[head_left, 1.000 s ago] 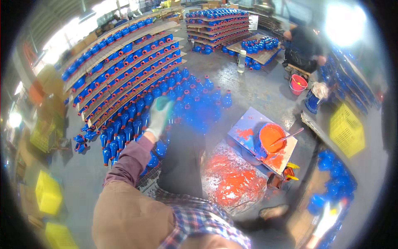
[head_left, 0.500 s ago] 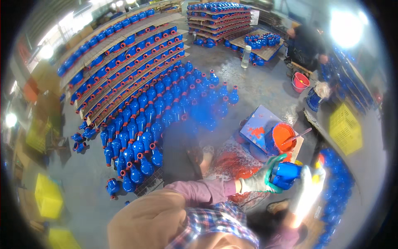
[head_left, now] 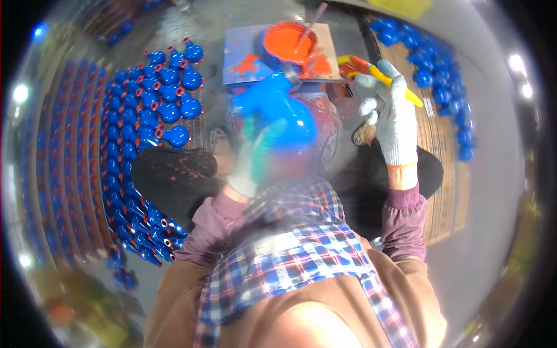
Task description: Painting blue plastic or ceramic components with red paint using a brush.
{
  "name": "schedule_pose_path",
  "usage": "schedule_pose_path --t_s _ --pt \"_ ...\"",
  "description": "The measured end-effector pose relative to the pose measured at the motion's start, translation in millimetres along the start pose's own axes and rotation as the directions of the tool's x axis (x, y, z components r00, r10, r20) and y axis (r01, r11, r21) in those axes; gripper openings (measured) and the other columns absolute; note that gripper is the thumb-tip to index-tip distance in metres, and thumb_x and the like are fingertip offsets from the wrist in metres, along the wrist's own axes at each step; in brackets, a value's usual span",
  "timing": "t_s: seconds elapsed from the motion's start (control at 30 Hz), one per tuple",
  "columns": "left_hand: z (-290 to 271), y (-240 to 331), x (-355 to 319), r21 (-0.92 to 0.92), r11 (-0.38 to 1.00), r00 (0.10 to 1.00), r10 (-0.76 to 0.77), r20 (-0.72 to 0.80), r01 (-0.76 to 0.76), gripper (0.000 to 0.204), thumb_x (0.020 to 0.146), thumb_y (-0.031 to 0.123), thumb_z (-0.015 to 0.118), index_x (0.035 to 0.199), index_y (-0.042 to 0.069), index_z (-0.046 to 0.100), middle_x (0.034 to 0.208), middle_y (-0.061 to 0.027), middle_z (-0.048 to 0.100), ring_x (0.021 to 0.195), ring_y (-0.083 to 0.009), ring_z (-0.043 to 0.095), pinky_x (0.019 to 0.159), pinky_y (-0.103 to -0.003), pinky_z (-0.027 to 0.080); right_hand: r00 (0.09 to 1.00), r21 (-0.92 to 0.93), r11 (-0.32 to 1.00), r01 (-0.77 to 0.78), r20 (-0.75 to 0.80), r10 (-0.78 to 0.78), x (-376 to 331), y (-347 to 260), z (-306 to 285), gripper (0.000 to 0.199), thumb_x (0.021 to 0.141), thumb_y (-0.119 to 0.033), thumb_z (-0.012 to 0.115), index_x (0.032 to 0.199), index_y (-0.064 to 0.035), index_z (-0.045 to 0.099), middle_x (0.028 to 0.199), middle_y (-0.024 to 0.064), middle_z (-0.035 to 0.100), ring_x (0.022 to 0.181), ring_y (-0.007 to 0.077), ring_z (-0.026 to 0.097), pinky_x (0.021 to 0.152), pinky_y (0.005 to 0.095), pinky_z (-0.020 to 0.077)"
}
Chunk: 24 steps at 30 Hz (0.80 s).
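In my left hand [head_left: 249,159], gloved in white and green, is a glossy blue bulb-shaped metal part [head_left: 299,124], tilted above my lap and slightly blurred. Its narrower end reaches up toward the paint tub. My right hand [head_left: 397,124], in a white glove, is closed around a yellow-handled paintbrush [head_left: 380,75] with red-orange paint at its far end. A tub of red-orange paint [head_left: 279,50] sits in front of me with a stick [head_left: 310,28] leaning in it. Under the tub lies a paint-smeared board [head_left: 239,37].
Rows of blue parts with red ends [head_left: 168,93] stand on the floor at left, beside stacked racks [head_left: 72,156] of more. On the right, blue parts [head_left: 441,81] lie along a wooden pallet [head_left: 449,203]. My bent knees flank the paint-splashed middle.
My view has swung round to face the tub. My left hand has brought the blue part from the right to the middle; my right hand is now apart from it with the brush.
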State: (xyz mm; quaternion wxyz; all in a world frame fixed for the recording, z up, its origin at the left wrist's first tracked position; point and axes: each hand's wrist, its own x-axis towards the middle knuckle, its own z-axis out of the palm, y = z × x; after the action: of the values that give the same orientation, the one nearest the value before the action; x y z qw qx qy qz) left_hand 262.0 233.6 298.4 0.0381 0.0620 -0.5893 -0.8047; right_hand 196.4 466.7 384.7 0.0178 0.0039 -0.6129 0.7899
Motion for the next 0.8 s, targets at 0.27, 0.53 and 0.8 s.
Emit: schedule_pose_path --t_s 0.27,0.53,0.8 --pt "-35 40 20 0.545 0.655 0.848 0.467 0.252 -0.523 0.067 0.072 0.020 0.087 0.128 0.006 0.052 0.117 -0.0068 0.058 0.106 -0.0168 0.057 0.092 -0.032 0.048 0.934 0.426 0.883 -0.196 -0.192 0.300 -31 48 -62 0.050 0.101 -0.045 0.050 0.128 -0.0030 0.056 0.086 0.0077 0.063 0.057 0.0086 0.052 0.053 0.0177 0.0455" --pt "-37 120 41 0.391 -0.482 0.244 0.339 0.908 -0.784 0.044 0.070 0.034 0.081 0.112 0.025 0.071 0.128 -0.0114 0.053 0.117 -0.0386 0.052 0.095 -0.050 0.048 0.998 -0.453 0.891 0.029 -0.031 -0.047 -7 2 -25 0.036 0.099 -0.035 0.055 0.105 -0.0020 0.068 0.070 0.0031 0.060 0.060 0.0081 0.053 0.052 0.0238 0.0396" --pt "-22 127 51 0.170 -0.495 0.099 0.165 0.981 -0.852 0.042 0.078 0.040 0.076 0.118 0.041 0.065 0.135 -0.0086 0.048 0.123 -0.0415 0.049 0.095 -0.051 0.049 0.942 -0.666 0.703 0.249 0.334 -0.017 42 38 18 0.053 0.097 -0.047 0.051 0.089 0.0025 0.066 0.081 0.0197 0.065 0.078 0.0354 0.064 0.069 0.0424 0.0497"
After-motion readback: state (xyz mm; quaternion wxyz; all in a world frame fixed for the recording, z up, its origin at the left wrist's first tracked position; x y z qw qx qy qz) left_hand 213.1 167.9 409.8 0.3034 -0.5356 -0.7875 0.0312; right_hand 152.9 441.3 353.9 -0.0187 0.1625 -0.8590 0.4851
